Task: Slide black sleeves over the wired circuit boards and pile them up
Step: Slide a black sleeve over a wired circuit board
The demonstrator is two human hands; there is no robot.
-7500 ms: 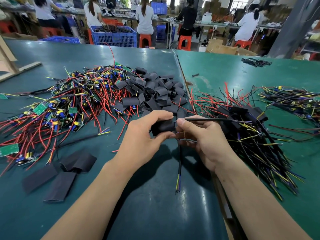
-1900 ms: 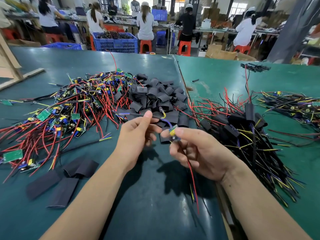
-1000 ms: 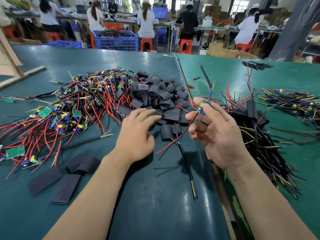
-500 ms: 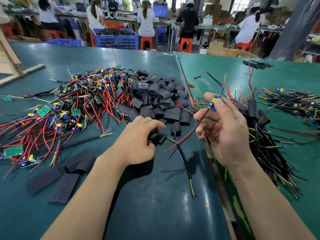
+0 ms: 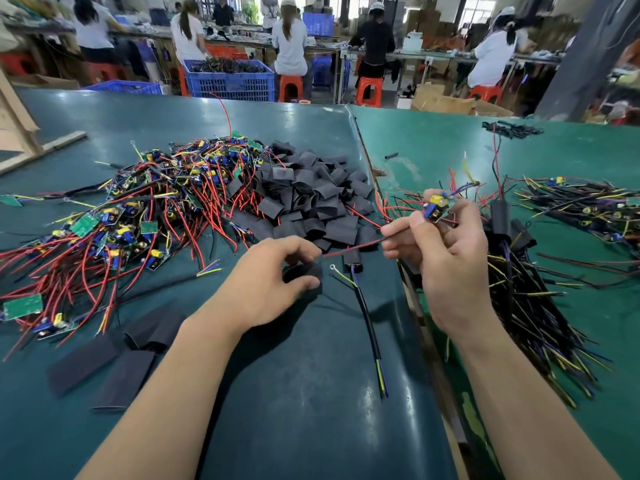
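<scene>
Far left of the green table (image 5: 311, 393) there's a big tangle of bare circuit boards (image 5: 114, 230) with red, yellow and black wires all over the place. A few flat black sleeves (image 5: 104, 368) lie on their own just below that tangle, near the left forearm. Next over, toward the middle, is a heap of black sleeves (image 5: 311, 199), loose and overlapping, touching the right edge of the board tangle.

The left hand (image 5: 266, 285) sits low over the table just in front of that heap, fingers curled and pinching one black sleeve (image 5: 301, 271) between thumb and fingertips. Just beside it a black cable (image 5: 367, 327) with yellow and blue ends lies on the table.

The right hand (image 5: 446, 261) is raised a bit higher, fingers bent, pinching a small circuit board (image 5: 437, 206) with blue and yellow parts at the fingertips. A red wire (image 5: 349, 249) runs from it down toward the left hand's sleeve. Board and sleeve are still apart.

Right of that hand is the pile of finished ones (image 5: 519, 278), black sleeves with wires fanning toward the near edge. Further right, more wired boards (image 5: 588, 209).
</scene>
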